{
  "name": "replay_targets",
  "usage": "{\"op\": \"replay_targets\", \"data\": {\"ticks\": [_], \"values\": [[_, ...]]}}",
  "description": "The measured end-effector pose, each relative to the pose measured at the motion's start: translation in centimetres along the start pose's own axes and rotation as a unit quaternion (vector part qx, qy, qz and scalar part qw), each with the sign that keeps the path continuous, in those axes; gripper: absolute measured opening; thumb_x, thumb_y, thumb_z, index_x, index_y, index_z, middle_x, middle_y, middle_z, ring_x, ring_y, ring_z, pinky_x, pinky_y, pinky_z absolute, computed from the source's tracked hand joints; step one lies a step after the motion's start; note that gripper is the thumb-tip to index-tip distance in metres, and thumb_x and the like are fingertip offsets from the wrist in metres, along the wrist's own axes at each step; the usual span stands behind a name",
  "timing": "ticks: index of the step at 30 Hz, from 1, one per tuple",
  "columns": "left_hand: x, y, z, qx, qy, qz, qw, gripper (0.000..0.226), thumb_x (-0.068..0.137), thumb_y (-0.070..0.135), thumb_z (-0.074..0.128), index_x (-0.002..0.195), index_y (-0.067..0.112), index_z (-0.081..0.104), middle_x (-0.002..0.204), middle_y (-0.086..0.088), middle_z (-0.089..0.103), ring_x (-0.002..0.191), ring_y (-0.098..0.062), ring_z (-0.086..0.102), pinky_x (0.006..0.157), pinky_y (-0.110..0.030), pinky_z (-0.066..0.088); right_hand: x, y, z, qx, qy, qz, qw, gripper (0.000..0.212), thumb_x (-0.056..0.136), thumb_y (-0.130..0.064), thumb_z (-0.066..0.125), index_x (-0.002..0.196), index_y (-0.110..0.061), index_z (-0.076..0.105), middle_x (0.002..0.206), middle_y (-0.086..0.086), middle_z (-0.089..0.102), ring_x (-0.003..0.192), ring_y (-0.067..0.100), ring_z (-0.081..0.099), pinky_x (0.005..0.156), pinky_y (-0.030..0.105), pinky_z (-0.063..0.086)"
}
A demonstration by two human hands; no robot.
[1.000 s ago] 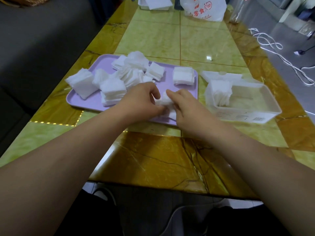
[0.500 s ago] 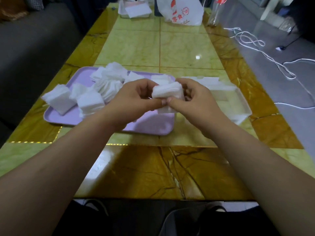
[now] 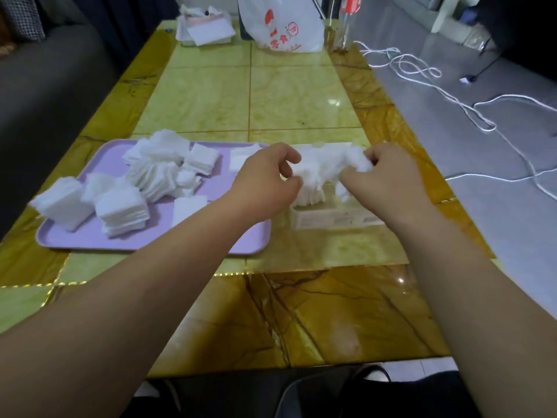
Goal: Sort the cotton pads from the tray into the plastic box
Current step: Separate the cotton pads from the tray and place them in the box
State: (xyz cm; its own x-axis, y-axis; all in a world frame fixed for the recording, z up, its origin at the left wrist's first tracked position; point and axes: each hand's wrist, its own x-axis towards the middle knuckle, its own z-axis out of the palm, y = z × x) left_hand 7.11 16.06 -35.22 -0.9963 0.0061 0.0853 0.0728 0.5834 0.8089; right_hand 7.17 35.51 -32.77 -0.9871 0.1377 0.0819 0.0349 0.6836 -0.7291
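Holding one bundle of cotton pads between them, both hands, left hand and right hand, have moved off the tray to above the plastic box, whose label is blurred. One bag at the bench's far end bears unreadable red print.

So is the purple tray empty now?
No. The purple tray still holds several stacks of cotton pads.

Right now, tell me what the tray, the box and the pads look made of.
Tray: lilac, matte, probably plastic, with a smooth moulded rim. Box: translucent whitish plastic; the table shows through. Pads: white, soft, fibrous, cotton-like, with layered edges.
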Motion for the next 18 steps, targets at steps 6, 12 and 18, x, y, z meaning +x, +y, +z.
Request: {"op": "replay_targets", "data": {"ticks": [6,12,18], "values": [[0.3,-0.7,0.9,0.044,-0.026,0.008,0.999,0.036,0.084,0.026,0.075,0.119,0.031,0.063,0.096,0.008,0.051,0.076,-0.013,0.055,0.077,-0.039,0.059,1.3,1.1,1.6,-0.093,-0.012,0.005,0.996,0.021,0.083,-0.025,0.064,0.091,-0.009,0.055,0.087,0.005,0.056,0.076,0.027,0.056,0.051,0.029,0.033],[0.1,-0.9,1.2,0.041,-0.014,0.02,0.999,0.034,0.085,0.025,0.073,0.118,0.03,0.064,0.094,0.008,0.05,0.077,-0.014,0.055,0.08,-0.043,0.058,1.5,0.4,3.4,-0.084,-0.012,0.021,0.996,0.043,0.086,-0.04,0.068,0.114,-0.009,0.058,0.108,0.007,0.063,0.092,0.028,0.062,0.055,0.029,0.033],[0.0,-1.3,1.2,0.04,-0.007,0.035,0.999,0.032,0.086,0.025,0.072,0.117,0.028,0.065,0.093,0.009,0.05,0.077,-0.014,0.055,0.08,-0.042,0.057,0.6,-0.9,2.7,-0.073,-0.024,-0.02,0.997,0.037,0.085,-0.02,0.063,0.113,0.005,0.065,0.108,0.021,0.071,0.099,0.037,0.067,0.082,0.047,0.057]]}}
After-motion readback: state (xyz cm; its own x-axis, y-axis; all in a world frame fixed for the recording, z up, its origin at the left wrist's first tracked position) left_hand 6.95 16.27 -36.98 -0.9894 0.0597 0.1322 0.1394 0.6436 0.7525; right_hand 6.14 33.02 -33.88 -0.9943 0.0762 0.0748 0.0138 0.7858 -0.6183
